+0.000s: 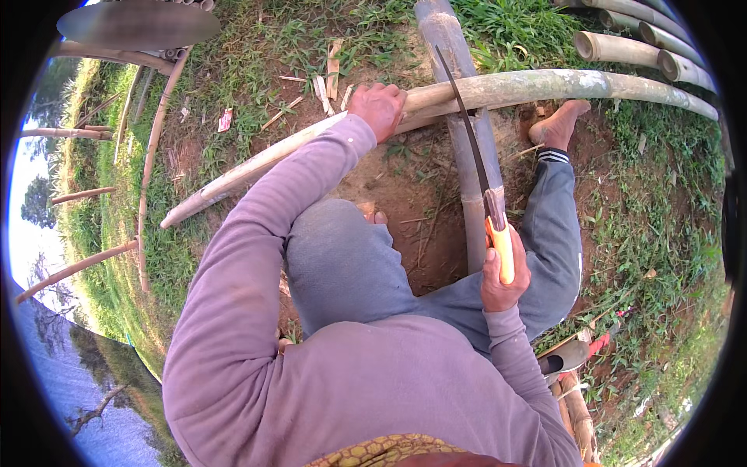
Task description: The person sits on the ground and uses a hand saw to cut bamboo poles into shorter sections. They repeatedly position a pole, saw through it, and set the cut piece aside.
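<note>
Right grip [506, 289] holds the saw [476, 152]; pole [537, 87], clasped by nearer left grip [377, 109], lies ahead, crosswise over both beam [473, 226] edges

A plain mauve shirt [373, 381] with long, creased sleeves [233, 288] is worn with faded blue-grey trousers [338, 257]. White stripes ring the dark right cuff [553, 156], above a bare foot [562, 123]. A yellow cloth [381, 449] with a brown netlike pattern shows lowest.
</note>
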`<state>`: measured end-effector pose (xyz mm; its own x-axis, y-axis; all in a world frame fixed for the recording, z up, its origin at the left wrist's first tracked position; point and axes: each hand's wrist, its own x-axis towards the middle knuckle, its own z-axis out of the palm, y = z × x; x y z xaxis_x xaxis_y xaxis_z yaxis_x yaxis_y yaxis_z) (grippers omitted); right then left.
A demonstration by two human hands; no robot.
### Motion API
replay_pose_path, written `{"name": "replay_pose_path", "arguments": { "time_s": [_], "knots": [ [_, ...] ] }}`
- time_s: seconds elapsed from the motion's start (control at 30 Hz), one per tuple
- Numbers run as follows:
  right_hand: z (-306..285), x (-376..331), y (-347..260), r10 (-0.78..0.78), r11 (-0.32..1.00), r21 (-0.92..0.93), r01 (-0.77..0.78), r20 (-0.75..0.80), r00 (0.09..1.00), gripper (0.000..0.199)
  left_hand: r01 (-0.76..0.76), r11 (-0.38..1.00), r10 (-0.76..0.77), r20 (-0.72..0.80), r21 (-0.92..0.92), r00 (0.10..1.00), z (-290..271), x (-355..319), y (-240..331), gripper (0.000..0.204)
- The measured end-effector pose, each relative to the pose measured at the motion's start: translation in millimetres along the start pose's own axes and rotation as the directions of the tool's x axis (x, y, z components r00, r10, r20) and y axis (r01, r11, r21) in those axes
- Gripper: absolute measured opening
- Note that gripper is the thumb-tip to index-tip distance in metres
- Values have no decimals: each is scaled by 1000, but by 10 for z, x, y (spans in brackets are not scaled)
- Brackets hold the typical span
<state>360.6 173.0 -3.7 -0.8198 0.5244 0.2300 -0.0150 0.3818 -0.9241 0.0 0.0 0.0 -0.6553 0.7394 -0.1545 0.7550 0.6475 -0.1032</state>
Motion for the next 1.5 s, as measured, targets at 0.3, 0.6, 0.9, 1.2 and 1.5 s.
{"name": "replay_pose_path", "arguments": {
  "time_s": [0.3, 0.6, 0.9, 1.2, 1.5],
  "knots": [
    [529, 876, 39, -83, 997, -1, 83, -99, 992, 45, -224, 975, 224, -100, 7, 970, 387, -771, -20, 50],
    [695, 733, 28, -71, 997, -23, 69, -96, 993, 49, 158, 976, -198, -312, -149, 929, 633, -1073, -631, 95],
    [857, 641, -68, -122, 990, -85, 115, -83, 989, 47, 350, 910, -331, 122, -222, 936, 619, -1103, -1065, 77],
    [986, 586, -202, -101, 991, -93, 92, -94, 990, 47, 393, 892, -363, 163, -223, 917, 705, -1302, -1024, 82],
    [977, 639, -340, 112, 994, 24, -111, -58, 992, 45, 397, 880, -341, 234, -260, 910, 582, -1267, -1010, 73]
  ]
}}
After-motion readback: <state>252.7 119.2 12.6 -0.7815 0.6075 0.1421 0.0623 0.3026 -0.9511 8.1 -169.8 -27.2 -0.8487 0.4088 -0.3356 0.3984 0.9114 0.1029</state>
